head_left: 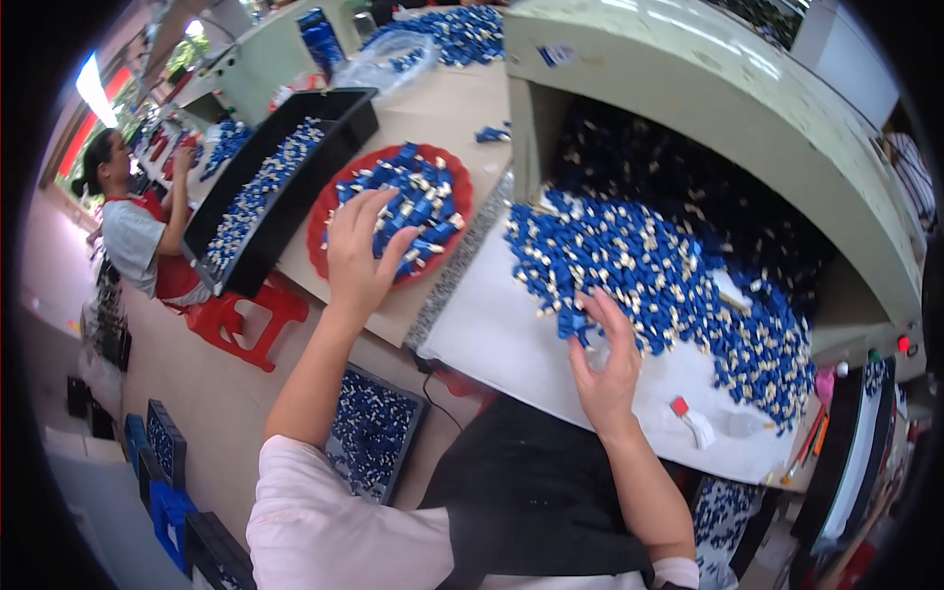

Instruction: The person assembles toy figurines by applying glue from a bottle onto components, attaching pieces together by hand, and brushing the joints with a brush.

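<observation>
A red scalloped bowl stands on the table at my left, heaped with small blue-and-white plastic pieces. My left hand hangs over its near side, thumb and fingers apart, with nothing visible between them. Farther right, a large spread of the same pieces covers much of a white work surface. At the near left edge of that spread, my right hand has thumb and fingertips closed around a small blue piece. The fingers partly cover it.
A pale green hood arches over the spread. A long black bin of pieces stands beyond the bowl. A small red-and-white object lies near the front edge. At far left a person works beside a red stool.
</observation>
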The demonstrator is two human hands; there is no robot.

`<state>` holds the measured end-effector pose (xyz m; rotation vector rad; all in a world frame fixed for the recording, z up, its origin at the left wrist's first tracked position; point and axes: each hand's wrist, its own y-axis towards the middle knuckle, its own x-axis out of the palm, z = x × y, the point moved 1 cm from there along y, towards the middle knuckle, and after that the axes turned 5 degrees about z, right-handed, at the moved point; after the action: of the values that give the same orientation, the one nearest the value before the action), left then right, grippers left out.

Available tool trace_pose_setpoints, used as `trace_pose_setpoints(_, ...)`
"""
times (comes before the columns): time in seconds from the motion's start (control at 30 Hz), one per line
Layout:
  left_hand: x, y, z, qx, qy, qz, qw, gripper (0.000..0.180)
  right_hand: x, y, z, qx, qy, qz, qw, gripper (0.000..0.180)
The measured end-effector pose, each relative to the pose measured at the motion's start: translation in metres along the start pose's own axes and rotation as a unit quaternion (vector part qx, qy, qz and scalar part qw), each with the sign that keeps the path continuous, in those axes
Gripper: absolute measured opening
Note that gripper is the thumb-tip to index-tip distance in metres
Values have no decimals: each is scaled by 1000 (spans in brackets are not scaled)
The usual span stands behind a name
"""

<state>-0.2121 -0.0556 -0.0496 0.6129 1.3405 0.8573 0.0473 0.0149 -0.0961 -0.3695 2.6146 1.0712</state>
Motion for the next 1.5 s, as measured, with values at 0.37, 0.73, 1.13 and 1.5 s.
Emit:
trace_pose_setpoints(0.37,38,-52,122,-368,-657,-304,584,42,-9,-5,-2,-93,-1,45,995,57)
trace_pose_setpoints(0.73,42,-67,141,-465,-720,-264,442,55,-25,-23,6,109,78,20,991,49)
trace_pose_setpoints(1.13,52,-88,191,-400,-775,-239,427,30,-69,-47,0,222,94,130,962,28)
trace_pose_setpoints(1.5,55,-97,198,-498,-770,-293,270,13,-90,-51,-4,81,-98,82,989,24)
